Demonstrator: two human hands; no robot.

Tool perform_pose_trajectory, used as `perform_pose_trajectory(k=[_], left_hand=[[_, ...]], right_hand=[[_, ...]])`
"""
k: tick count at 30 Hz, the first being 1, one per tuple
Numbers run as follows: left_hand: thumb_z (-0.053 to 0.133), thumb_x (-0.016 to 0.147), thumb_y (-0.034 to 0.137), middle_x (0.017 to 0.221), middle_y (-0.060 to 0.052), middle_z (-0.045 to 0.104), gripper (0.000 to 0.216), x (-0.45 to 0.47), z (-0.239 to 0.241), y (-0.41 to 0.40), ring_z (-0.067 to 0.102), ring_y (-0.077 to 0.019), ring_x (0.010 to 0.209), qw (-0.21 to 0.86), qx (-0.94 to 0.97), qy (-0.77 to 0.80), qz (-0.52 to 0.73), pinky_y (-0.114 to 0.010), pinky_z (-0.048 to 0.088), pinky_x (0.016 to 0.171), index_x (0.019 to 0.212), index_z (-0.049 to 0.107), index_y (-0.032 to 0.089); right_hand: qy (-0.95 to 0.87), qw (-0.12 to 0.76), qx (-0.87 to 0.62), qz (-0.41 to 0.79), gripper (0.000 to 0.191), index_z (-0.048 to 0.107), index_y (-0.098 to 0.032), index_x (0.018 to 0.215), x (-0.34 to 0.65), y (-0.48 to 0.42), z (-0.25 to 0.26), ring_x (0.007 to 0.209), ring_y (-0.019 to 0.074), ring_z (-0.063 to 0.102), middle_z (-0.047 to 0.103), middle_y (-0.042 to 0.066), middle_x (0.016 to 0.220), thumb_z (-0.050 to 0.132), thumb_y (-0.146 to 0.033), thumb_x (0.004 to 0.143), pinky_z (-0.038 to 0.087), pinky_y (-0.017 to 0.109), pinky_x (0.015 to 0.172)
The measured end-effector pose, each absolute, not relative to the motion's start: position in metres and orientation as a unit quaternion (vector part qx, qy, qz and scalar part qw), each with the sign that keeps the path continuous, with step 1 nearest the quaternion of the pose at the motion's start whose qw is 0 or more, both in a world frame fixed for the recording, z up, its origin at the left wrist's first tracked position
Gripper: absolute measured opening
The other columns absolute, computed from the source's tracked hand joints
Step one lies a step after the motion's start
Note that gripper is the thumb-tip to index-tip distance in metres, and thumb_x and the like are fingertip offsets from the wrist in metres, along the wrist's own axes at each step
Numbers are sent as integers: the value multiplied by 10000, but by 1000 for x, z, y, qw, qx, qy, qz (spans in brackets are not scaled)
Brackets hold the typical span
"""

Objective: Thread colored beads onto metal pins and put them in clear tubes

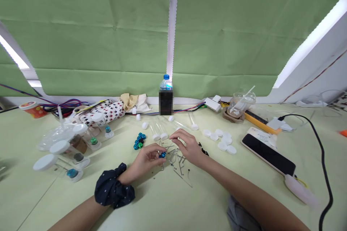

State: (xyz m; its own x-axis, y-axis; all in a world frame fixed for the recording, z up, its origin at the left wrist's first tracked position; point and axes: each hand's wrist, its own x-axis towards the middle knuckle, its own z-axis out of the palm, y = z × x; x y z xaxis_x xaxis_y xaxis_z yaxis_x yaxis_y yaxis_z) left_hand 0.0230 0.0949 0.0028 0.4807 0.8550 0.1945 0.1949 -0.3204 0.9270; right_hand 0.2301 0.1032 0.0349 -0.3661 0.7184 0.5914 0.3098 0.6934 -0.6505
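Between the thumb and fingers of my left hand (148, 157) is a small, shiny blue metallic piece (162, 155). My right hand (189, 148) is just to its right, thumb and fingertips pinched together; whatever they may hold is too small to make out. Below both hands lies a loose scatter of thin metal rods and bent wires (179, 164), with tiny dark bits among them. A cluster of similar blue and green pieces (139, 140) lies beyond my left hand. Small black parts (203, 149) sit beside my right wrist, partly hidden by it.
Capped clear tubes (159, 130) lie behind the hands. White round lids (225, 140) are spread to the right, near a phone (268, 154) and a black cable (322, 151). Clear jars with white lids (45, 162) stand left. A bottle (166, 83) stands at the back.
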Motion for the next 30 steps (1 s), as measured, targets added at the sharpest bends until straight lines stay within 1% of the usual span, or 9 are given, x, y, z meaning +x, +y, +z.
perform_pose_trajectory(k=[3, 4, 8, 10, 13, 20, 24, 28, 30], left_hand=[[678, 730, 302, 959, -68, 600, 269, 24, 1, 95, 577, -118, 627, 527, 687, 350, 357, -264, 486, 573, 956, 640, 161], [672, 736, 301, 952, -68, 610, 270, 25, 1, 95, 581, -116, 614, 547, 676, 349, 350, -268, 488, 576, 963, 633, 160], [625, 784, 295, 709, -32, 644, 284, 23, 7, 93, 596, -135, 617, 608, 647, 343, 307, -271, 480, 611, 1025, 607, 148], [616, 792, 291, 706, -38, 658, 288, 23, 9, 93, 606, -142, 642, 625, 639, 333, 302, -282, 482, 643, 1039, 603, 144], [624, 787, 284, 769, -55, 679, 298, 23, 10, 93, 619, -147, 670, 643, 625, 323, 302, -298, 488, 680, 1050, 603, 146], [666, 755, 265, 729, -47, 694, 276, 27, 16, 91, 646, -152, 675, 660, 602, 326, 309, -293, 498, 685, 993, 625, 132], [657, 765, 275, 762, -64, 711, 295, 26, 15, 91, 661, -169, 716, 669, 601, 315, 303, -316, 505, 720, 1021, 617, 134], [630, 791, 286, 782, -77, 722, 299, 24, 14, 93, 675, -187, 758, 673, 603, 311, 295, -336, 508, 748, 1050, 601, 141], [632, 790, 291, 776, -74, 723, 296, 23, 13, 94, 680, -194, 757, 672, 600, 314, 301, -337, 512, 742, 1045, 598, 146]], right_hand=[[-784, 468, -326, 246, 162, 602, -207, 949, 229, 103, 34, 823, 153, 562, 590, 47, 874, 445, -208, 911, 454, 283, 733], [-779, 468, -331, 254, 157, 605, -208, 942, 229, 103, 34, 816, 153, 565, 593, 45, 868, 451, -220, 909, 457, 283, 730], [-758, 470, -355, 281, 144, 611, -209, 916, 229, 105, 33, 794, 151, 569, 609, 35, 841, 477, -257, 897, 457, 284, 723], [-748, 472, -364, 292, 134, 614, -209, 908, 229, 106, 33, 782, 146, 568, 618, 30, 842, 491, -261, 890, 453, 280, 716], [-736, 476, -370, 307, 124, 618, -208, 902, 229, 106, 32, 773, 142, 568, 626, 25, 845, 511, -265, 877, 449, 277, 710], [-721, 480, -371, 335, 134, 627, -197, 909, 227, 107, 29, 780, 146, 577, 643, 31, 844, 559, -294, 845, 457, 291, 734], [-707, 483, -373, 356, 151, 628, -190, 921, 226, 106, 29, 777, 143, 576, 640, 33, 852, 575, -300, 832, 466, 293, 745], [-702, 477, -369, 380, 191, 624, -195, 984, 225, 105, 29, 793, 145, 581, 630, 30, 846, 594, -289, 820, 466, 302, 769], [-702, 468, -358, 400, 258, 607, -207, 1057, 225, 105, 29, 810, 150, 589, 627, 27, 838, 605, -293, 814, 464, 310, 788]])
